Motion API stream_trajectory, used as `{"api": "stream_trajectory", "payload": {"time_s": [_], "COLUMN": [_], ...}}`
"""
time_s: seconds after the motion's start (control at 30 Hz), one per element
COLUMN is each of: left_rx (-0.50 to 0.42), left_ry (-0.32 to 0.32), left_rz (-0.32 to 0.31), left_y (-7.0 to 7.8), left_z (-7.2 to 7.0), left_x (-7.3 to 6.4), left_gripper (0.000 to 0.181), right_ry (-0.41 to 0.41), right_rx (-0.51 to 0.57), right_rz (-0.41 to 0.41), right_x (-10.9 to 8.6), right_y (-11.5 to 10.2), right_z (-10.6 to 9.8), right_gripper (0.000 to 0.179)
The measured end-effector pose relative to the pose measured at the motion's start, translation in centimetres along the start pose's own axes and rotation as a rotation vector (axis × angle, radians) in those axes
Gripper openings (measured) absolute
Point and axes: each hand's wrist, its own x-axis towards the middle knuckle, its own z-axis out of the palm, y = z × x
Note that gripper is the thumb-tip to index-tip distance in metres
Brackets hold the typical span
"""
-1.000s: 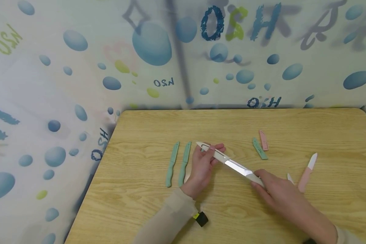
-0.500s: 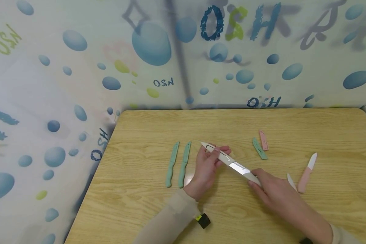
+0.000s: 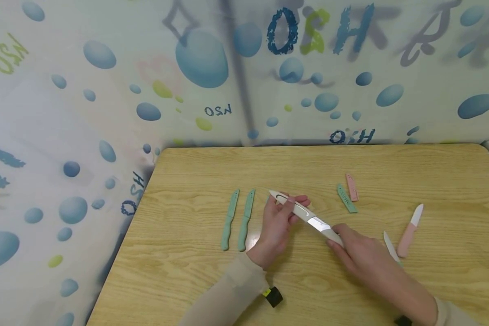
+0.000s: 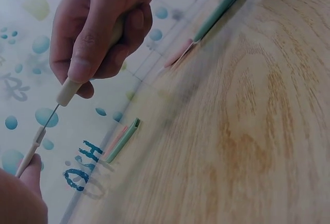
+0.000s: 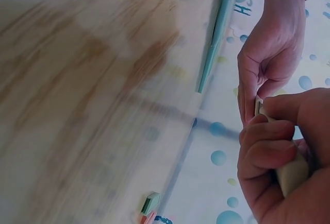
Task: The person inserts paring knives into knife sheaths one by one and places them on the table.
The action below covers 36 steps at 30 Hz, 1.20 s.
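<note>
Knife [image 3: 324, 228]: white handle; held aslant over the counter [image 3: 179, 181], right of centre in the head view, tip end toward upper left, handle toward lower right.
White cover [image 3: 301, 212]: fitted over the tip end of the knife.
Left grip [image 3: 275, 228]: clamped on the white cover, my thumb lying along its upper face.
Right grip [image 3: 362, 256]: clamped round the handle, my fingers curled about it; the right wrist view shows this plainly.
Exposed blade [image 3: 318, 223]: short bare length between cover and handle. I judge the cover partly seated and this unit unfinished.
Green knives: left unit [image 3: 230, 220] and right unit [image 3: 246, 219], side by side near centre of frame, just left of my left grip. Both appear covered; I count them as done.
Pink knife [image 3: 410, 232]: right side of frame, blade bare, point toward upper right. Judged as left to do.
Green-handled knife [image 3: 390, 246]: just beside the pink one, blade bare; my right grip hides most of its handle in the head view. Also judged left.
Loose covers: green cover [image 3: 346, 198] and pink cover [image 3: 352, 187], right of centre, above my right grip. Colours match the two bare knives; whether the covers touch, I cannot tell.
</note>
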Motion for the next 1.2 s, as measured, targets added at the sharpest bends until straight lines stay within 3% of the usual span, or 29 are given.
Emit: {"api": "stream_trajectory", "payload": {"time_s": [0.2,0.4,0.83,1.2], "left_rx": [0.006,-0.006,0.003,0.011], "left_ry": [0.001,-0.001,0.001,-0.003], "left_rz": [-0.021,-0.037,-0.044,-0.039], "left_y": [-0.01,-0.16,-0.16,-0.37], "left_z": [0.05,0.08,0.23,0.44], "left_x": [-0.16,-0.30,-0.56,-0.63], "left_gripper": [0.011,0.006,0.005,0.004], "right_ry": [0.005,-0.009,-0.063,-0.055], "right_rx": [0.018,0.022,0.038,0.046], "right_rz": [0.000,0.023,0.074,0.066], "right_x": [0.16,0.36,0.71,0.87], "right_y": [-0.19,-0.34,-0.67,-0.73], "right_z": [0.13,0.20,0.15,0.22], "right_gripper": [0.025,0.023,0.021,0.021]}}
